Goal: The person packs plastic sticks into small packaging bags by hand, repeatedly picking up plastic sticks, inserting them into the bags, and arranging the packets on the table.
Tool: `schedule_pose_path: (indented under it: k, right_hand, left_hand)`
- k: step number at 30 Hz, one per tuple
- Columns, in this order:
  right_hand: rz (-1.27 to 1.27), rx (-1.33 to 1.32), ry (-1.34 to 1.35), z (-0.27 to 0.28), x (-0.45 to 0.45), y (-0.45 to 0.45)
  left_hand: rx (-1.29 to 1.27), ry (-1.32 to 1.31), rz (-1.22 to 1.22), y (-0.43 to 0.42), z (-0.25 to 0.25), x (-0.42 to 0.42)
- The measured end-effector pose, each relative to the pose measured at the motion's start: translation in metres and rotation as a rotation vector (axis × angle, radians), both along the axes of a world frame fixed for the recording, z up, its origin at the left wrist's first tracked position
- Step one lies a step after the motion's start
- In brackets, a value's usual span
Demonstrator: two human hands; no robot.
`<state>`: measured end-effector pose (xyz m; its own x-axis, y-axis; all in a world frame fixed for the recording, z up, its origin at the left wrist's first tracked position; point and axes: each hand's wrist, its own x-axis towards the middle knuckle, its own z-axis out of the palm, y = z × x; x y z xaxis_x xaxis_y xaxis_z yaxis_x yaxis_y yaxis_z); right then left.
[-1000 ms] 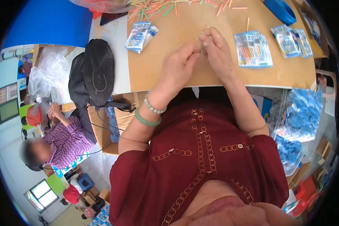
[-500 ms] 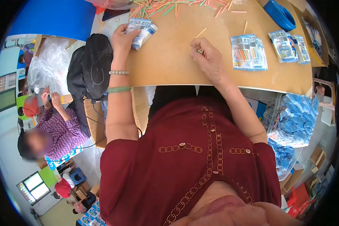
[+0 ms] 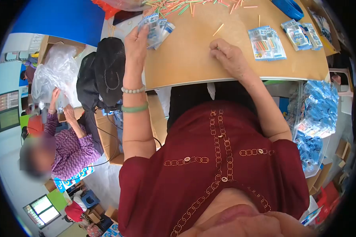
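Note:
My left hand (image 3: 137, 41) pinches a small clear packet (image 3: 151, 23) with blue-and-white printed ends, lifted at the table's left side. Just behind it, another such packet (image 3: 167, 31) lies on the wooden table (image 3: 186, 59). My right hand (image 3: 228, 57) is closed near the front middle of the tabletop; its fingers are curled round thin coloured sticks, mostly hidden now. A single yellowish stick (image 3: 218, 29) lies beyond this hand. To its right are packets (image 3: 267, 44) with coloured sticks showing through, and a stick (image 3: 259, 20) behind them.
A pile of coloured sticks (image 3: 182, 7) spreads along the far edge. More packets (image 3: 298, 35) and a blue ring-shaped object (image 3: 289, 8) are at the right. A black bag (image 3: 108, 75) sits left; a bin of blue packets (image 3: 318, 108) stands below right. A co-worker (image 3: 73, 146) works at left.
My left hand has raised a packet off the other one. My right hand has shifted slightly right and its fingers now cover the stick ends. The whole view has shifted a little.

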<state>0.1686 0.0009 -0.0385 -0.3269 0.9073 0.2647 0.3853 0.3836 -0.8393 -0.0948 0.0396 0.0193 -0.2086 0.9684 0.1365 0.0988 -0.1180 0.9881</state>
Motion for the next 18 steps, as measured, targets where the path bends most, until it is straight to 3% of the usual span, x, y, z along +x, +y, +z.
schedule_pose_path:
  k: [4,7,9,11,12,15,16,18]
  right_hand:
    - [0.056,-0.008,0.072,0.005,0.004,-0.004]
    - [-0.062,-0.411,0.529,0.034,-0.003,-0.010]
    - [-0.008,-0.402,0.510,0.050,-0.011,-0.011]
    - [0.119,-0.375,0.474,0.062,-0.019,-0.010]
    - [0.107,-0.374,0.475,0.061,-0.023,-0.008]
    - [-0.061,0.009,0.090,0.048,-0.031,-0.002]
    - [-0.059,0.007,0.087,0.044,-0.031,-0.003]
    - [-0.074,-0.034,0.154,0.037,-0.030,-0.006]
  left_hand:
    - [-0.118,-0.336,-0.140,-0.026,-0.004,0.030]
    - [-0.077,-0.314,-0.201,-0.031,-0.023,0.039]
    - [-0.061,-0.296,-0.242,-0.034,-0.027,0.049]
    - [-0.017,-0.077,-0.238,-0.044,-0.022,0.065]
    - [0.006,0.032,-0.236,-0.048,-0.019,0.072]
    - [0.176,0.168,-0.220,-0.057,-0.014,0.083]
    - [0.262,0.236,-0.200,-0.058,-0.013,0.085]
    - [0.184,0.231,-0.180,-0.060,-0.015,0.088]
